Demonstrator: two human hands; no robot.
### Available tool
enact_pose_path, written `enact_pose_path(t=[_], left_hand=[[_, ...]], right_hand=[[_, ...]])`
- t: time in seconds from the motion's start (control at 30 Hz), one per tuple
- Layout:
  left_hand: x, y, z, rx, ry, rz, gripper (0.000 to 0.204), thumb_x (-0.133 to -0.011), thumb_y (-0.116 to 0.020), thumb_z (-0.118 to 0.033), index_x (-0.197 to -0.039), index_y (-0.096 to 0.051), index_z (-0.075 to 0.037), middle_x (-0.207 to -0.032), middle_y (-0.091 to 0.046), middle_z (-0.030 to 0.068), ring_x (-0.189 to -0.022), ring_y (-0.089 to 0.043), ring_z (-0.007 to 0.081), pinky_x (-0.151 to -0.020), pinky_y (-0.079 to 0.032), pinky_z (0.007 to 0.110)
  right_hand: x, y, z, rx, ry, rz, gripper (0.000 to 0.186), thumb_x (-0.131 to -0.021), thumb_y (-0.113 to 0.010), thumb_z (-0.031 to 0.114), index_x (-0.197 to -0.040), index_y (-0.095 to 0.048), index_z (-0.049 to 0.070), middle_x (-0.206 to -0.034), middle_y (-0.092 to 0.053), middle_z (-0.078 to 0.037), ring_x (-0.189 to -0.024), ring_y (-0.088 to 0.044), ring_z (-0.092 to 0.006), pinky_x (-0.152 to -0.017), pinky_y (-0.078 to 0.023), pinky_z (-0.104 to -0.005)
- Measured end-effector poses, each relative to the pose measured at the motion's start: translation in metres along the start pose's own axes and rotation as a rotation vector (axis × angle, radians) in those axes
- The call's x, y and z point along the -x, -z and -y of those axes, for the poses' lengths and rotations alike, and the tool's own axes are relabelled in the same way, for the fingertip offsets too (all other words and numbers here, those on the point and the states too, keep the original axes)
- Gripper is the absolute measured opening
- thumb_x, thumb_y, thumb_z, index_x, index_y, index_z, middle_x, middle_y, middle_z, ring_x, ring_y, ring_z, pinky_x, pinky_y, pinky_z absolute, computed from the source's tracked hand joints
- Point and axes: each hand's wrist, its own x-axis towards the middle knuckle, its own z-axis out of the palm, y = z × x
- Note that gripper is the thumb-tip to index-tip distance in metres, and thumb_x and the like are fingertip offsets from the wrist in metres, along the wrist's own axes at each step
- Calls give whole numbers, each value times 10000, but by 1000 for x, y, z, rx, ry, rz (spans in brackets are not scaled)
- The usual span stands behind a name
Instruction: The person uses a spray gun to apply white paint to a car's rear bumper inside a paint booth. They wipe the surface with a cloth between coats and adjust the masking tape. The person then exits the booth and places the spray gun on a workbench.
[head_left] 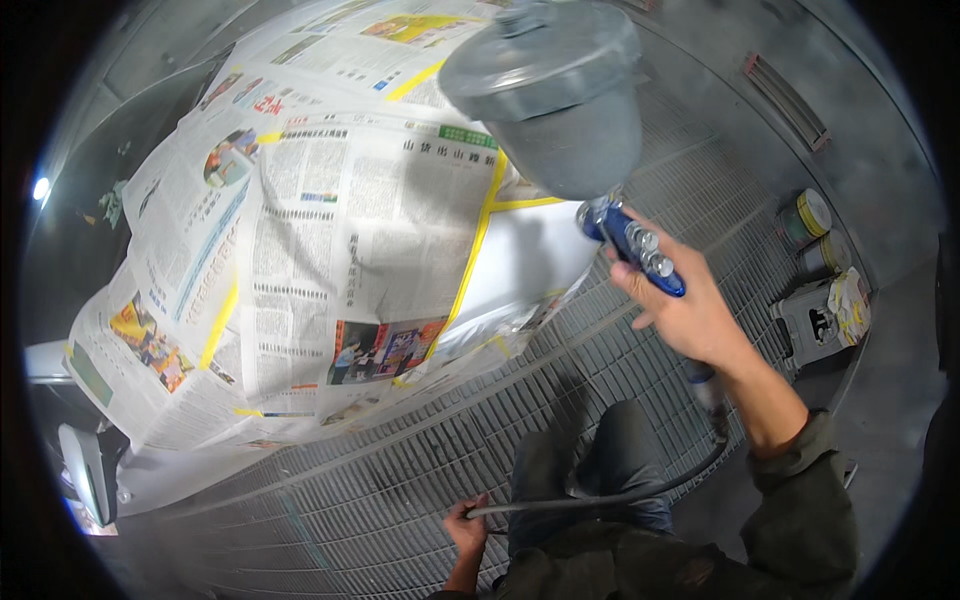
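Well, the blue spray gun [638, 250] is up by the white panel [525, 252], its grey cup [570, 130] uppermost, my right hand [685, 305] wrapped around the handle. I can't quite judge its stand-off from this angle. I'd keep it square and sweep evenly, minding the yellow tape [468, 272] edging the newspaper [375, 225]. My left hand [467, 528] grips the hose [590, 501]; I'd use these 2 holds together, leaving slack for the wrist.
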Motion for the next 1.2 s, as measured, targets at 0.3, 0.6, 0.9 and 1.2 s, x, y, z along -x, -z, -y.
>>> enact_pose_path(t=[0.3,0.6,0.9,1.2], left_hand=[[-3,2,-39,-92,-13,-157,333,-893,-702,-109,-637,-520,5,-548,-456,-19,-551,-385,55,-502,-308,280],[27,-108,-103,-314,36,-197,335,-878,-720,-169,-635,-564,2,-525,-458,-14,-552,-371,48,-485,-272,289],[75,-236,-109,-305,79,-249,366,-893,-727,-254,-672,-600,8,-558,-523,-3,-572,-427,51,-500,-330,279],[134,-387,-138,-256,105,-519,344,-882,-750,-206,-655,-579,-12,-574,-524,-28,-560,-422,40,-493,-335,251]], right_hand=[[-34,5,-27,-767,-283,442,294,-945,-625,334,-945,-633,41,-846,-645,-57,-755,-620,-135,-488,-539,-303],[-93,88,-111,-564,-363,452,274,-930,-642,332,-808,-583,95,-628,-507,42,-520,-472,-51,-426,-379,-222],[-179,193,-187,-309,-339,442,255,-914,-639,349,-872,-608,99,-621,-490,46,-541,-477,-54,-430,-417,-248],[-223,292,-231,-411,-341,551,414,-948,-619,282,-1278,-572,38,-1173,-660,-110,-1076,-642,-216,-575,-607,-341]])
